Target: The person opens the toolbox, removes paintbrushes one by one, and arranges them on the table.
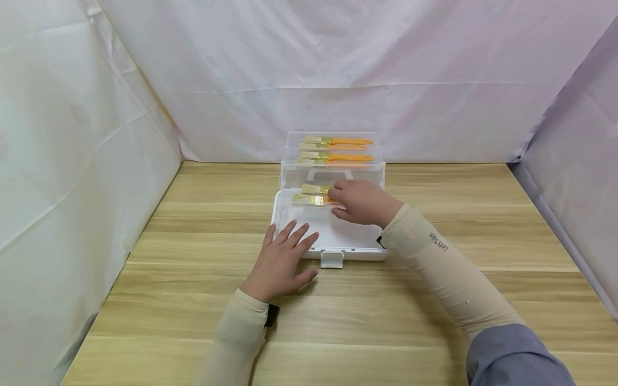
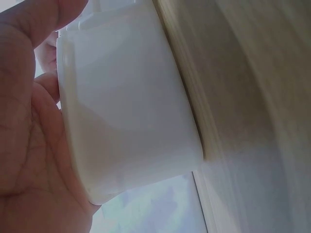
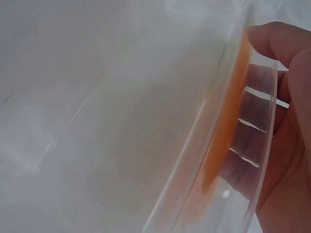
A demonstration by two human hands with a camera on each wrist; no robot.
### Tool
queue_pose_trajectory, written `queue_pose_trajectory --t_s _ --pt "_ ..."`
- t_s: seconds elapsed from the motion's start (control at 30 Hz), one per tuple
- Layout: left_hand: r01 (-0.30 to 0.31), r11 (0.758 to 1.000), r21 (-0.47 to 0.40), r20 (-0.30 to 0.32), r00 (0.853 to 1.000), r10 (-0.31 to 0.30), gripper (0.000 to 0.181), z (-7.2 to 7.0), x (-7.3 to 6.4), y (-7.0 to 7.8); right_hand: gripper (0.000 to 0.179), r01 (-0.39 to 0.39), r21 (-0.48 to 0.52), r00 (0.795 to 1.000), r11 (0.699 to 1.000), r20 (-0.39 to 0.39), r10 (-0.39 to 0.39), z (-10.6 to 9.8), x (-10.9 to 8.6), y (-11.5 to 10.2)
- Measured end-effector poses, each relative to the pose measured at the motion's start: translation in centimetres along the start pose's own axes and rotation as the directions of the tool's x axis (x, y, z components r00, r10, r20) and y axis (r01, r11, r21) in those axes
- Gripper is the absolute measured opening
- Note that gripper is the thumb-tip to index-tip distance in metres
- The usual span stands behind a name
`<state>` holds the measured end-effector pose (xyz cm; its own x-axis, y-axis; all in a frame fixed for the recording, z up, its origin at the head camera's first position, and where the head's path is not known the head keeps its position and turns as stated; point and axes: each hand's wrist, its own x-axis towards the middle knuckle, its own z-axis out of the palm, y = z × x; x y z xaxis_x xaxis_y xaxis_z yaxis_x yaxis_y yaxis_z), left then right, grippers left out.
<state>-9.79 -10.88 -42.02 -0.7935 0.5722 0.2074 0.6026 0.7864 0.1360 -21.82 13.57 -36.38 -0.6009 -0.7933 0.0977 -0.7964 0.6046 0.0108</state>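
Observation:
A white box (image 1: pixel 352 236) stands open, its latch (image 1: pixel 332 260) at the front. My left hand (image 1: pixel 282 260) rests over the front-left corner with fingers spread; in the left wrist view the palm lies along the white wall (image 2: pixel 126 107). In the box's rear part my right hand (image 1: pixel 362 202) pinches a paintbrush (image 1: pixel 309 199) where its handle meets the metal band, bristles pointing left. In the right wrist view the thumb lies at the top of the orange handle (image 3: pixel 228 116), with the fingers behind a clear wall (image 3: pixel 266 145). Another paintbrush (image 1: pixel 315 189) shows just behind.
Clear raised trays (image 1: pixel 294 140) at the back hold several orange-handled paintbrushes (image 1: pixel 352 157). A white carrying handle (image 1: pixel 330 172) shows below them. The box stands on a wood-grain table (image 1: pixel 203 236), with white sheeting (image 1: pixel 328 64) hung behind and at both sides.

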Motion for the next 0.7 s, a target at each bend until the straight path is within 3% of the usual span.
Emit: queue_pose_trajectory --t_s 0.33,0.5,0.7 --pt "-0.002 1.000 0.004 -0.016 1.000 0.002 0.069 -0.16 -0.07 0.07 0.021 0.020 0.031 0.999 0.999 -0.037 -0.019 -0.05 -0.07 -0.02" --pt "-0.006 1.000 0.000 -0.029 1.000 0.006 0.069 -0.03 -0.08 0.01 0.010 0.047 0.010 0.996 0.999 -0.078 -0.046 0.15 -0.11 -0.03" --pt "-0.006 1.000 0.001 -0.034 0.999 0.006 0.068 0.04 -0.01 0.02 0.015 0.066 0.006 0.992 0.998 -0.109 -0.065 0.34 -0.08 0.02"
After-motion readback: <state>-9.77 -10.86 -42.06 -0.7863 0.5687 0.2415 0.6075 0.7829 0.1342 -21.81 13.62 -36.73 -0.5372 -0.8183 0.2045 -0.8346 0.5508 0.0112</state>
